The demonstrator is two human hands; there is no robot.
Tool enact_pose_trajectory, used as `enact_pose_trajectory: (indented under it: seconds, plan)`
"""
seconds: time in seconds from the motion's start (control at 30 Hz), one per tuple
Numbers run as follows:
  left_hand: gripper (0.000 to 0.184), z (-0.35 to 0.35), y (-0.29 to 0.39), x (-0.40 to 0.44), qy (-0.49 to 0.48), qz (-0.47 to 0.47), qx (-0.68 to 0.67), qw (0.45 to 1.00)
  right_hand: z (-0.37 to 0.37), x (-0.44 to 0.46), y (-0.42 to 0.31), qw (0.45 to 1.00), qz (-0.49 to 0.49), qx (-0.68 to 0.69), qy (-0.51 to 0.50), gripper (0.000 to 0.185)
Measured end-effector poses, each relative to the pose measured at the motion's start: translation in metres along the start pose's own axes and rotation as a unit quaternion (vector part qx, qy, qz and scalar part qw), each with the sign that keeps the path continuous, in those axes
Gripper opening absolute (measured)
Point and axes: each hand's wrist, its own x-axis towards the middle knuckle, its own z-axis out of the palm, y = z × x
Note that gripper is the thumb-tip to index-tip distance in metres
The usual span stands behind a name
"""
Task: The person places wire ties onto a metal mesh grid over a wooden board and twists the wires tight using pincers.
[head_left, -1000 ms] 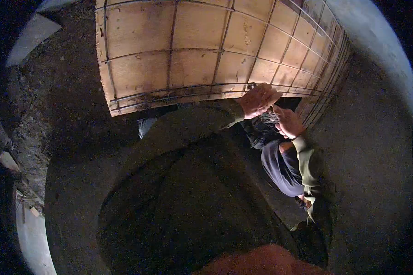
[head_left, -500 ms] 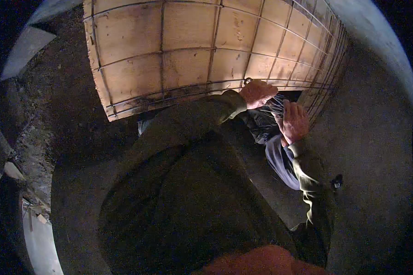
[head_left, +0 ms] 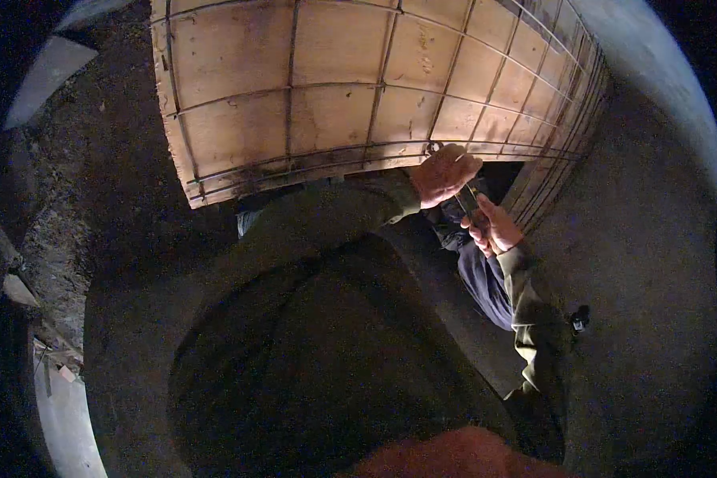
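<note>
My left hand [head_left: 446,176] is closed just below the lower bars of a steel rebar mesh [head_left: 381,86]. A small round shiny piece [head_left: 432,148] shows at its upper edge, but what the fingers hold is hidden. Below and to the right, my right hand [head_left: 497,226] has its fingers closed around a dark narrow thing [head_left: 472,205], whose upper end reaches up to the left hand. Its kind is too dark to tell. Behind the mesh stands a plywood panel [head_left: 334,115].
More bars [head_left: 570,151] run along the panel's right side. A pale wall [head_left: 653,72] curves at the upper right. Dark rough ground [head_left: 64,231] lies at the left. A small black object [head_left: 580,319] is on the grey surface at the right.
My right hand has turned and dropped slightly, its fingers now curled around the dark narrow thing. Thin strands seen between the hands no longer show. The left hand has shifted slightly downward.
</note>
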Motion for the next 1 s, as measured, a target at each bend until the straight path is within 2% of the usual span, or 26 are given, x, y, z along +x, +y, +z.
enact_pose_trajectory:
  seconds: [0.03,0.07,0.1,0.13,0.17,0.2,0.23,0.27,0.33,0.4,0.43,0.47,0.5,0.53,0.6,0.63,0.67,0.7,0.73,0.77,0.8,0.83,0.87,0.9,0.93,1.0]
  plan:
    - [0.033,0.003,-0.001,-0.002,-0.054,0.013,0.000,0.998,0.001,-0.003,-0.001,0.998,-0.042,-0.043,0.001,0.061]
    - [0.032,0.006,-0.003,-0.002,-0.109,0.028,0.000,0.994,-0.002,0.000,0.006,0.998,-0.043,-0.040,0.002,0.061]
    - [0.029,0.007,-0.007,-0.002,-0.099,0.029,-0.035,0.994,-0.008,0.004,0.019,0.943,-0.209,-0.247,0.082,0.054]
    - [0.029,0.006,-0.008,0.001,-0.101,0.032,-0.034,0.994,0.009,-0.007,0.014,0.844,-0.281,-0.408,0.205,0.052]
    - [0.028,0.005,-0.010,0.004,-0.097,0.030,-0.044,0.994,0.027,-0.018,0.008,0.701,-0.300,-0.540,0.356,0.050]
    - [0.027,0.004,-0.009,0.007,-0.094,0.027,-0.056,0.994,0.038,-0.029,-0.002,0.703,-0.299,-0.538,0.357,0.050]
    - [0.028,0.002,-0.008,0.013,-0.182,-0.015,-0.035,0.982,0.044,-0.036,-0.008,0.609,-0.358,-0.585,0.397,0.048]
    - [0.028,0.005,-0.010,0.014,-0.184,-0.014,-0.037,0.982,0.046,-0.040,-0.011,0.506,-0.411,-0.624,0.432,0.046]
    - [0.012,0.007,-0.012,0.013,-0.079,0.002,-0.099,0.992,0.038,-0.038,-0.010,0.521,-0.369,-0.650,0.411,0.043]
    - [0.014,0.005,-0.013,0.012,-0.118,-0.009,-0.062,0.991,0.025,-0.026,-0.008,0.497,-0.404,-0.667,0.381,0.042]
    - [0.017,0.002,-0.011,0.010,-0.073,0.019,-0.049,0.996,0.021,-0.022,-0.003,0.499,-0.404,-0.667,0.378,0.042]
    - [0.019,-0.001,-0.010,0.007,-0.028,0.048,-0.036,0.998,0.016,-0.019,0.003,0.556,-0.368,-0.659,0.348,0.038]
    - [0.027,-0.007,-0.007,0.004,-0.070,0.035,-0.032,0.996,0.010,-0.013,0.008,0.609,-0.330,-0.647,0.318,0.035]
    - [0.027,-0.007,-0.006,0.003,-0.070,0.031,-0.033,0.996,-0.007,0.002,0.019,0.610,-0.329,-0.648,0.315,0.035]
    - [0.037,-0.007,-0.009,0.000,-0.008,0.059,-0.044,0.997,-0.039,0.038,0.036,0.436,-0.651,-0.588,0.204,0.046]
    - [0.036,-0.004,-0.012,-0.002,-0.034,0.067,-0.055,0.996,-0.027,0.017,0.019,0.784,-0.431,-0.446,-0.009,0.052]
    - [0.036,-0.001,-0.014,-0.005,-0.037,0.069,-0.056,0.995,-0.013,-0.004,0.001,0.974,-0.147,-0.174,-0.007,0.058]
    - [0.036,-0.001,-0.014,-0.006,-0.033,0.089,-0.061,0.994,-0.019,0.004,0.011,0.988,-0.123,-0.082,-0.045,0.062]
    - [0.036,-0.001,-0.016,-0.006,-0.028,0.109,-0.063,0.992,-0.026,0.012,0.018,0.991,-0.100,0.009,-0.084,0.065]
    - [0.036,0.000,-0.017,-0.006,-0.030,0.110,-0.062,0.992,-0.034,0.017,0.024,0.987,-0.123,-0.047,-0.096,0.061]
    - [0.036,0.004,-0.016,-0.007,-0.077,0.080,-0.066,0.992,-0.026,0.016,0.027,0.987,-0.123,-0.044,-0.097,0.061]
    - [0.035,0.007,-0.017,-0.005,-0.123,0.052,-0.068,0.989,-0.009,0.012,0.031,0.918,-0.270,-0.264,0.124,0.058]
    - [0.035,0.009,-0.018,-0.002,-0.126,0.057,-0.069,0.988,0.011,0.007,0.033,0.737,-0.380,-0.450,0.332,0.055]
    - [0.035,0.008,-0.017,0.002,-0.181,0.038,-0.067,0.980,0.036,-0.019,0.015,0.703,-0.387,-0.465,0.374,0.050]
    - [0.034,0.006,-0.017,0.007,-0.235,0.019,-0.062,0.970,0.031,-0.013,0.023,0.704,-0.388,-0.461,0.376,0.050]
    - [0.034,-0.004,-0.014,0.012,-0.268,0.001,-0.078,0.960,0.018,0.005,0.048,0.628,-0.356,-0.541,0.433,0.045]
